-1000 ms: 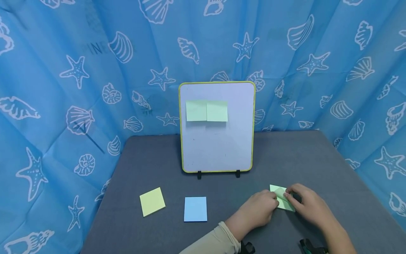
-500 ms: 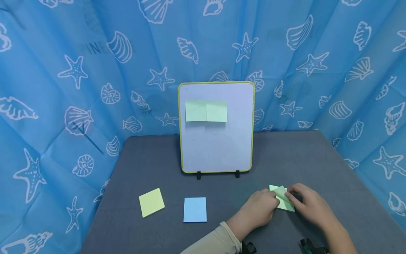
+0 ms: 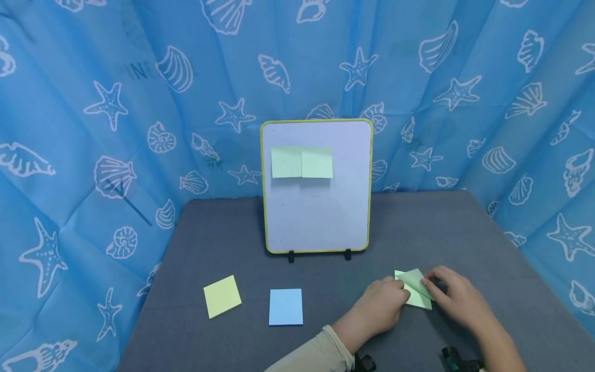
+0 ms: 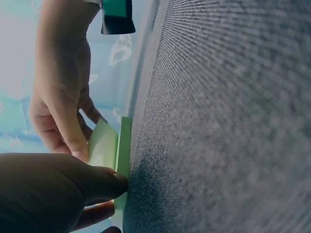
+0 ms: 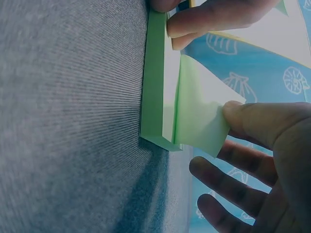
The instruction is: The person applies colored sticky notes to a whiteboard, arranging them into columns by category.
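A pad of light green sticky notes (image 3: pixel 419 303) lies on the table at the right. My left hand (image 3: pixel 378 306) grips the pad's left edge; in the left wrist view its thumb lies along the side of the pad (image 4: pixel 125 145). My right hand (image 3: pixel 457 298) pinches the top sheet (image 5: pixel 206 114) between thumb and index finger, the other fingers spread apart. That sheet is bent up off the pad, and in the right wrist view one side of it still meets the pad near its edge.
A whiteboard (image 3: pixel 321 217) with a yellow frame stands at the back on black feet. Two green notes (image 3: pixel 286 162) hang side by side on it. A yellow pad (image 3: pixel 222 297) and a blue pad (image 3: pixel 285 307) lie to the left. A blue shell-patterned curtain (image 3: pixel 297 51) hangs behind.
The top green sheet has been lifted further off its pad, and my right hand has shifted slightly right with it. My left hand stays on the pad.
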A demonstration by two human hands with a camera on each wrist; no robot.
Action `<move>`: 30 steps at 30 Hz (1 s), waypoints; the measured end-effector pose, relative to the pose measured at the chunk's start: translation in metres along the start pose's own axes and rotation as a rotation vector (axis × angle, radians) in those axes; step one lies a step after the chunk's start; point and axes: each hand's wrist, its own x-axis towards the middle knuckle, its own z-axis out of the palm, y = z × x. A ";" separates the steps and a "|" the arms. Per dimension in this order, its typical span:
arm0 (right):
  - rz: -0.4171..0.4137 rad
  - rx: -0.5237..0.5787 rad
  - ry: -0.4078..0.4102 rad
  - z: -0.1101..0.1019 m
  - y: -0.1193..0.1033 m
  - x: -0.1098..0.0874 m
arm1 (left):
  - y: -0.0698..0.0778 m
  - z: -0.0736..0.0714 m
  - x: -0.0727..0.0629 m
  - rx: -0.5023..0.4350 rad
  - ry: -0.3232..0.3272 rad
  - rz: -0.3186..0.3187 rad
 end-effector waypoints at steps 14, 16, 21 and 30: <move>0.020 -0.026 0.073 -0.007 0.003 0.001 | 0.002 0.002 -0.002 0.024 0.048 -0.006; 0.023 -0.027 0.078 -0.009 0.003 0.001 | 0.002 0.003 -0.002 0.031 0.054 -0.005; 0.038 -0.030 0.116 -0.011 0.006 -0.001 | 0.004 0.002 -0.001 0.047 0.056 -0.015; 0.109 -0.075 0.197 -0.017 0.018 -0.002 | 0.004 0.004 -0.003 0.051 0.092 -0.013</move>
